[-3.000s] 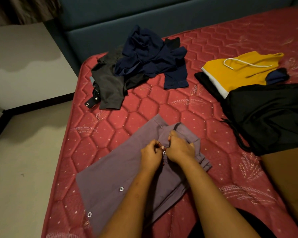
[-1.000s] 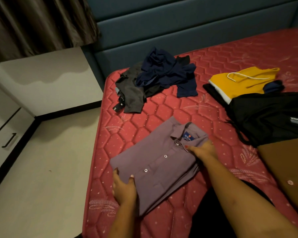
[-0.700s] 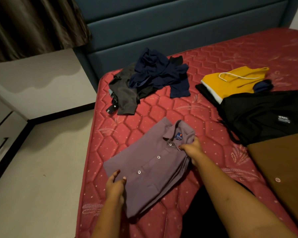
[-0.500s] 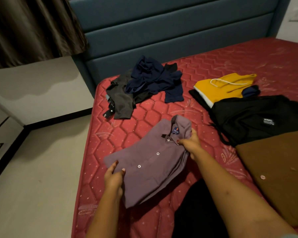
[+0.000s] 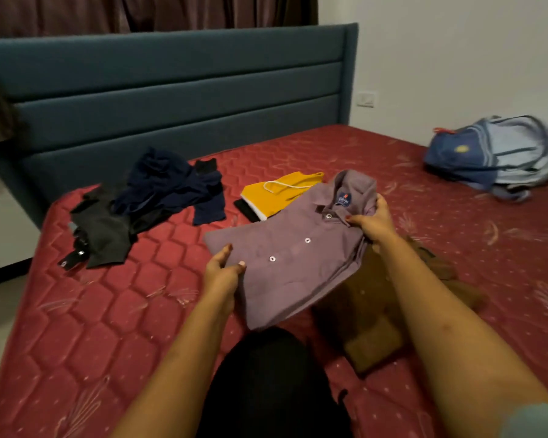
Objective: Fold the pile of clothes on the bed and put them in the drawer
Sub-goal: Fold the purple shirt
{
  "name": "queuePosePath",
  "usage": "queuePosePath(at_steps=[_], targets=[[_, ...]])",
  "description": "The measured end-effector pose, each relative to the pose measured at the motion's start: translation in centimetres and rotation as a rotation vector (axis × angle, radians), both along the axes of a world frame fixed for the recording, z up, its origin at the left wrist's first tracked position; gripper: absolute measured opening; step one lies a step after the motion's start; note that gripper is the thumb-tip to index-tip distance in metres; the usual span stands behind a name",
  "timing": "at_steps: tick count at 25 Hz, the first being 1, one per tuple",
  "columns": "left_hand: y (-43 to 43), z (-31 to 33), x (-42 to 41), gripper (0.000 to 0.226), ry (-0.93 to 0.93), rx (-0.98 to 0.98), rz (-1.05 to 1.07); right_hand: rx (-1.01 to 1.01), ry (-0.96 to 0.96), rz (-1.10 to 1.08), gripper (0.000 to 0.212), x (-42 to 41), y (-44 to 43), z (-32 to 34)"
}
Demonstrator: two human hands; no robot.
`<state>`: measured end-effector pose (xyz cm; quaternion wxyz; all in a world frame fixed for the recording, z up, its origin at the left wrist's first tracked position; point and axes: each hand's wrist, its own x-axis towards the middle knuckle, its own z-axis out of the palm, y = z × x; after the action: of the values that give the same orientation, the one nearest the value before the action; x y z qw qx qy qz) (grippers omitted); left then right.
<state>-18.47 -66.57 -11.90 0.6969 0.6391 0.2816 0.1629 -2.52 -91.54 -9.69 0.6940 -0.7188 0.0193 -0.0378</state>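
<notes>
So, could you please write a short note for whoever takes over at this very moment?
Hands: left hand grips the folded purple shirt at its lower edge; right hand grips its collar end, over the brown garment.
Done: purple shirt buttoned and folded; yellow garment lies folded.
Left: fold the dark pile near the headboard; put everything in the drawer, out of view.

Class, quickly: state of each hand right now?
Left hand: closed, holding the folded purple shirt at its hem.
Right hand: closed, holding the shirt beside its collar.
</notes>
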Motion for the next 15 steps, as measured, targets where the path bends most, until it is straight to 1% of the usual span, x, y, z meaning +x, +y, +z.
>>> queuePosePath(at_steps=[3, 7, 12, 14, 15], targets=[[-6.6, -0.9, 2.7, 0.062, -0.002, -0.039, -0.153, 0.031, 0.010, -0.113, 0.082, 0.4, -7.7, 0.6], [-13.5, -3.6, 5.0, 0.065, 0.051, -0.100, -0.264, -0.015, 0.038, -0.193, 0.080, 0.7, -15.1, -1.1], [-17.0, -7.2, 5.8, 0.065, 0.209, -0.124, -0.284, -0.051, 0.174, -0.257, 0.077, 1.6, -19.3, -7.4], [-17.3, -8.9, 5.4, 0.066, 0.313, -0.062, -0.310, -0.067, 0.242, -0.292, 0.080, 1.9, -19.8, -10.6], [-17.3, -9.6, 5.1, 0.066, 0.355, -0.006, -0.327, -0.077, 0.274, -0.319, 0.085, 1.9, -19.9, -11.8]])
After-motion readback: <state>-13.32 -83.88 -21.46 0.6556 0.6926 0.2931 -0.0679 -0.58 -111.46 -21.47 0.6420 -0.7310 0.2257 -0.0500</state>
